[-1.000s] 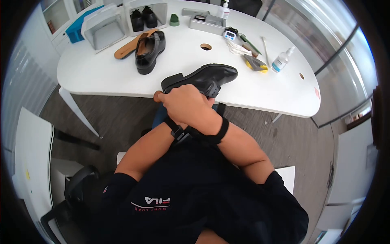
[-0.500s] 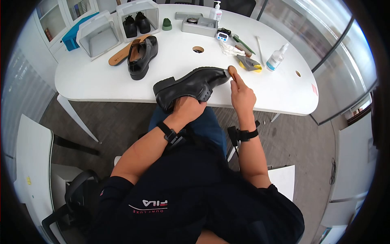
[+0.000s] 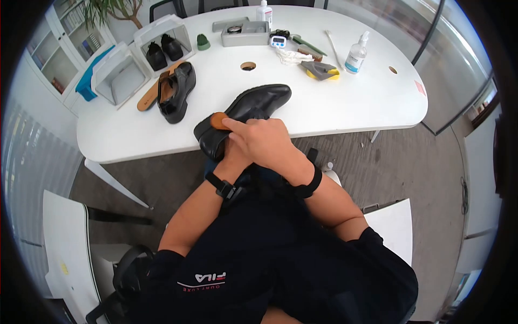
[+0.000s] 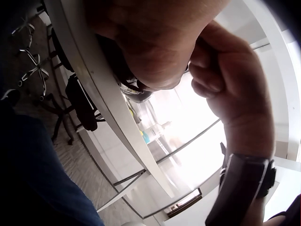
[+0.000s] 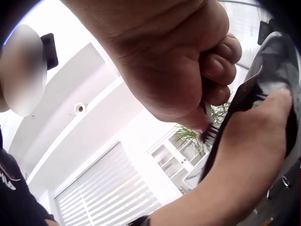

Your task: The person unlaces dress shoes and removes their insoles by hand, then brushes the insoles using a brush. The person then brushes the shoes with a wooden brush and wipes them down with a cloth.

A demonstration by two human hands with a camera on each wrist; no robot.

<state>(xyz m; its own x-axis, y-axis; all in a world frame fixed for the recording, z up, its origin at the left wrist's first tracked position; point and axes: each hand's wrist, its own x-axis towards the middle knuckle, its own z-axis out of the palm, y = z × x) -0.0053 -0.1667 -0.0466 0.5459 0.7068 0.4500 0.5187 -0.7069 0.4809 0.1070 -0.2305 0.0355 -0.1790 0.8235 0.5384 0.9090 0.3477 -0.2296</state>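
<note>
A black leather shoe (image 3: 263,99) is tilted on its side above the table's front edge, toe to the right. My left hand (image 3: 236,154) reaches into its opening and grips it; in the right wrist view the thumb lies along the outside of the shoe (image 5: 278,66). With my right hand (image 3: 265,141) I hold a small brush (image 3: 218,121) with a rounded brown wooden head, index finger along it. The brush is at the shoe's heel end, and its dark bristles (image 5: 210,133) show in the right wrist view. My right hand crosses over the left and partly hides it.
The other black shoe (image 3: 175,94) stands left on the white table (image 3: 307,102), by a wooden insole (image 3: 145,100). Behind are clear boxes, one box (image 3: 186,53) holding black shoes. A grey tin (image 3: 245,38), a timer (image 3: 278,41), cloths (image 3: 318,70) and a spray bottle (image 3: 356,54) lie farther back.
My right hand with the brush went from the heel end to the toe, then back to the heel end. The left hand keeps its hold inside the shoe; the head view has shifted.
</note>
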